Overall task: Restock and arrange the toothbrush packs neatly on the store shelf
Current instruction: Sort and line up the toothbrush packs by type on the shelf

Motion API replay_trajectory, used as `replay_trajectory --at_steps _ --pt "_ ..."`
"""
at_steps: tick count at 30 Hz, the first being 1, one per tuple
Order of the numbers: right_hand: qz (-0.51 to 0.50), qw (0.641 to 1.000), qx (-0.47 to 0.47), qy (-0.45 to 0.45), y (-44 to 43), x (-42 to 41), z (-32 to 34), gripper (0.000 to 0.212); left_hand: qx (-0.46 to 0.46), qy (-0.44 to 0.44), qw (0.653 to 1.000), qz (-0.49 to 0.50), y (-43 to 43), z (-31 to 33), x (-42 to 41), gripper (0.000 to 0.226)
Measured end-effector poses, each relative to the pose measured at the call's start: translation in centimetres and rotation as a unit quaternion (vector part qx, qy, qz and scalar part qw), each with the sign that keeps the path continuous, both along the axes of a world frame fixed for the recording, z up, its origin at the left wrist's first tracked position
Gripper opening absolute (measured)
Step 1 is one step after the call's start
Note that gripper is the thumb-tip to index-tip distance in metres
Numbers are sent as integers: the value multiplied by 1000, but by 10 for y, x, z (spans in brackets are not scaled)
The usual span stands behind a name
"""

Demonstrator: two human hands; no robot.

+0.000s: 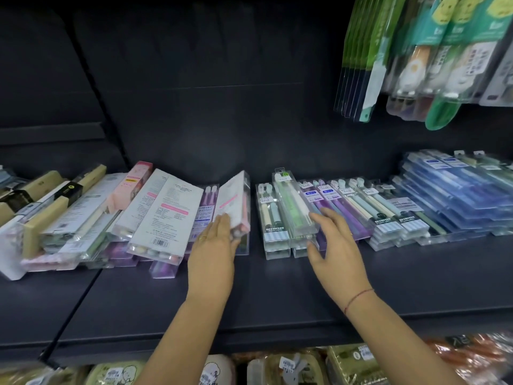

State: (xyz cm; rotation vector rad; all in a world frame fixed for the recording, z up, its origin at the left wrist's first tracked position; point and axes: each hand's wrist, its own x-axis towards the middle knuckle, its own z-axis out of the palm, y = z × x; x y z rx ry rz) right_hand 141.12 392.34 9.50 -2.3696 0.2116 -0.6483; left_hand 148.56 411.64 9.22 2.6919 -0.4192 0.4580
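Note:
Toothbrush packs lie in rows along the dark shelf [249, 287]. My left hand [213, 251] holds a pink-and-white pack [234, 201] tilted up on its edge, near the middle of the shelf. My right hand [336, 245] has its fingers spread against the near end of a clear pack with a green toothbrush [293, 204], which lies on top of a stack of clear packs. To the left, white-backed packs [163, 209] lean over in a loose, untidy pile. Purple and pale packs [347, 207] sit in neat rows to the right.
Blue packs [449, 190] are stacked at the far right. Green and teal packs [410, 51] hang from hooks above right. Tan and black boxes [50, 201] lie at the far left. Packaged goods [291, 368] fill the shelf below. A bare strip of shelf runs along the front.

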Motion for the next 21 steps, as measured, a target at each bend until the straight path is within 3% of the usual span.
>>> replay_trajectory --at_steps 7,10,13,16,21 --pt "-12 999 -33 20 14 11 1 59 -201 -29 975 87 8 13 -8 53" --pt "-27 985 -167 -40 24 17 2 60 -252 -28 960 122 9 19 -9 39" --pt "-35 958 -286 -5 40 21 -3 71 -270 -24 954 126 8 22 -11 30" --pt "-82 964 -253 19 42 27 -13 73 -277 -19 953 121 9 24 -12 27" --pt "-76 995 -61 -15 26 29 -13 30 -271 -33 955 117 10 24 -13 23"
